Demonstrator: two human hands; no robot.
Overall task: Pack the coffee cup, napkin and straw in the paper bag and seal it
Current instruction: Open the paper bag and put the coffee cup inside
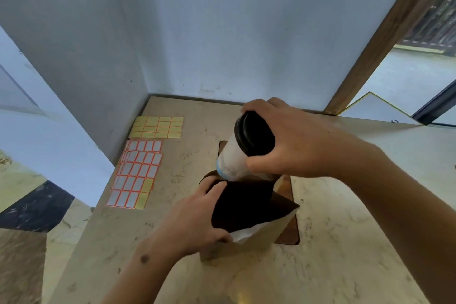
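Observation:
A white coffee cup (233, 155) with a black lid is tilted over the open mouth of a brown paper bag (264, 237). My right hand (293, 145) grips the cup around its lid end, and the cup's base dips toward the bag's dark opening. My left hand (197, 219) holds the bag's left rim, fingers curled over the edge, keeping the mouth wide. The bag stands upright on a brown wooden board (291, 232). A white napkin corner (243, 234) shows at the bag's front rim. No straw is visible.
The marble counter (345, 254) ends in a wall corner at the back. Sticker sheets lie to the left: a yellow one (156, 127) and white ones with orange borders (134, 175). A wooden door frame (385, 39) rises at the right.

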